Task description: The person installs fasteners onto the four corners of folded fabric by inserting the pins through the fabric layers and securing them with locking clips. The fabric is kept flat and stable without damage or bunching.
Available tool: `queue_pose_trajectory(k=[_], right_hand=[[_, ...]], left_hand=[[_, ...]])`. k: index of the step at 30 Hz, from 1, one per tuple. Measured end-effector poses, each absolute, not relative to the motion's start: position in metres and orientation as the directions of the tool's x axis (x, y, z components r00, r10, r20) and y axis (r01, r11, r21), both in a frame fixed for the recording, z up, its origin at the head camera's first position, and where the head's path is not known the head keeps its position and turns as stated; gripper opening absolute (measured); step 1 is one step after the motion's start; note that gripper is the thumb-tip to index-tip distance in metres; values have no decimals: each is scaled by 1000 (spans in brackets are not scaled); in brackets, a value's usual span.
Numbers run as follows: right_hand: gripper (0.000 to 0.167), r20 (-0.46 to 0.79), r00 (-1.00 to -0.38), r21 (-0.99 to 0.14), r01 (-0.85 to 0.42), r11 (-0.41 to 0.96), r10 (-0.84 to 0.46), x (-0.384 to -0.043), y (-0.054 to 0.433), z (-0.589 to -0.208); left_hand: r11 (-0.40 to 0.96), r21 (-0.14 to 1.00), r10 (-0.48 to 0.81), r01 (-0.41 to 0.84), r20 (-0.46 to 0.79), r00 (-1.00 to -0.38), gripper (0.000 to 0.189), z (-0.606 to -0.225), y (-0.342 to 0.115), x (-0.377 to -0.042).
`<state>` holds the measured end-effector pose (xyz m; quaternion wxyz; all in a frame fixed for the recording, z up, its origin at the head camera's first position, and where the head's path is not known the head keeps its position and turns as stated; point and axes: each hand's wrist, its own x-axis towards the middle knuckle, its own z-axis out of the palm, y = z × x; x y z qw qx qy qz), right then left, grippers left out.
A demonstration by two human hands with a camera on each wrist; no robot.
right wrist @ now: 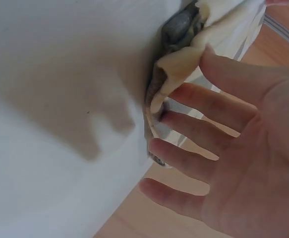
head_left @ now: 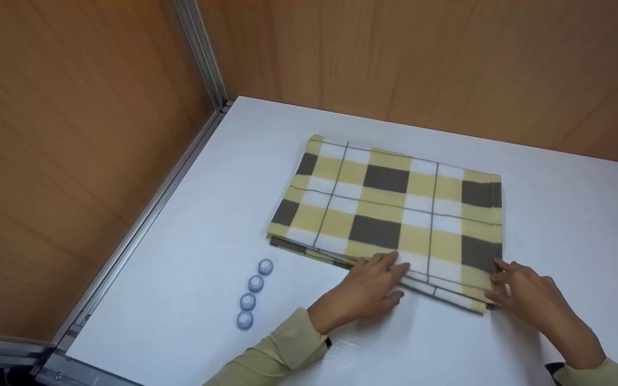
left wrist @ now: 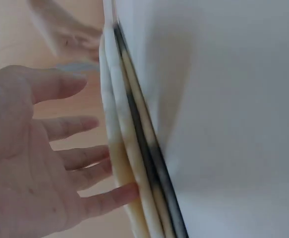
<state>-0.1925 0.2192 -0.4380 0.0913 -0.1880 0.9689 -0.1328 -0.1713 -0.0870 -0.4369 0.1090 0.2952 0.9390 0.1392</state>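
Note:
A folded checked cloth [head_left: 379, 203] in yellow, white and dark grey lies on the white table, its layers visible along the front edge. My left hand [head_left: 365, 289] touches that edge near its middle, fingers extended. The left wrist view shows the palm of this hand [left wrist: 40, 153], with fingertips against the stacked layers. My right hand [head_left: 534, 295] is at the front right corner. In the right wrist view, thumb and fingers of the right hand [right wrist: 238, 134] are spread, touching the corner's loose folds; the index fingertip is partly hidden by a flap.
Several small round blue-grey pieces [head_left: 256, 283] stand in a slanting row left of the cloth. The white table [head_left: 180, 236] meets a metal rail [head_left: 142, 214] on the left. Wood-grain panels [head_left: 421, 64] rise at the back and left.

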Motion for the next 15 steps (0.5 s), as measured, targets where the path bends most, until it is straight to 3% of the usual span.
queue_pose_trajectory(k=[6,9,12,15], right_hand=[[33,-120,-921,-260,-332,907,-371,-188,216,-441],[30,-97,-940,-219,-301,928,-328,-182,210,-442],[24,31,-939,-202,-342,918,-343,-173,200,-446],[32,173,-890,-201,-451,870,-421,-164,189,-450]], left_hand=[[896,194,396,399,54,-916,33,-443,-147,-172],[919,197,331,341,85,-940,35,-449,-163,-171],[914,202,339,352,95,-936,40,-454,-167,-171],[906,195,364,375,90,-927,41,-456,-166,-173]])
